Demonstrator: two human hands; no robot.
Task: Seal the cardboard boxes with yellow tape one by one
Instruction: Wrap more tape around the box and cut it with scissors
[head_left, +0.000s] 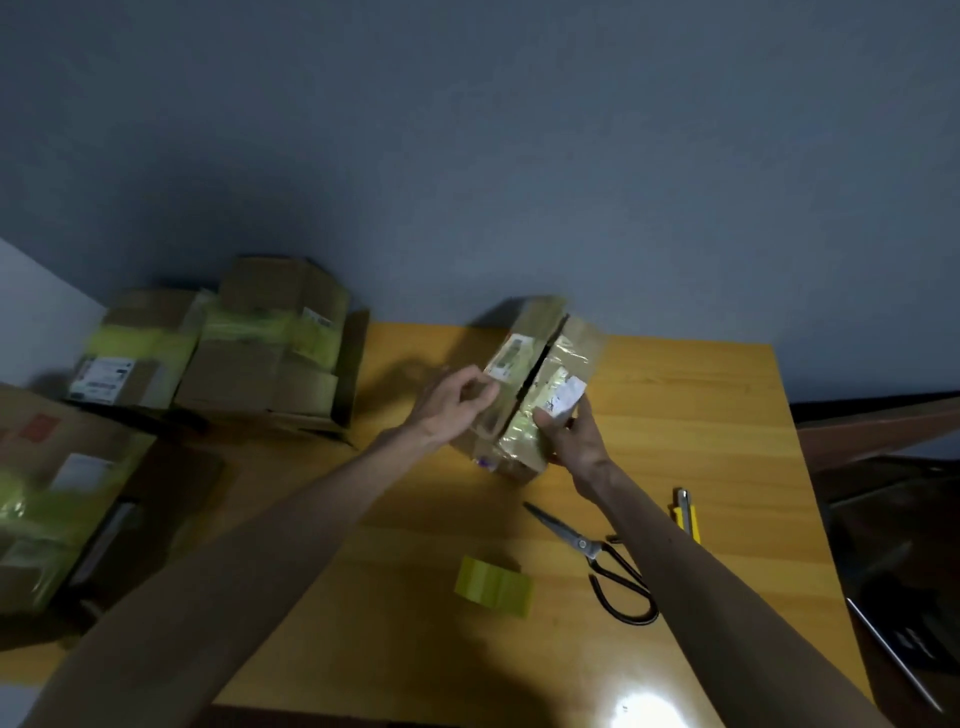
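A small cardboard box (540, 358) is held tilted above the far part of the wooden table (701, 441); a dark gap runs between its two top flaps, which carry shiny old tape and labels. My left hand (457, 402) grips its left side, fingers curled over the flap. On the right, my right hand (569, 431) holds the box with the thumb on the top. A roll of yellow tape (493, 586) lies on the table nearer to me.
Black-handled scissors (597, 556) lie right of the tape, a yellow utility knife (687, 514) beyond my right forearm. Several boxes wrapped in yellow tape (249, 348) stand at the left, another large box (57, 499) at the near left. A wall rises behind the table.
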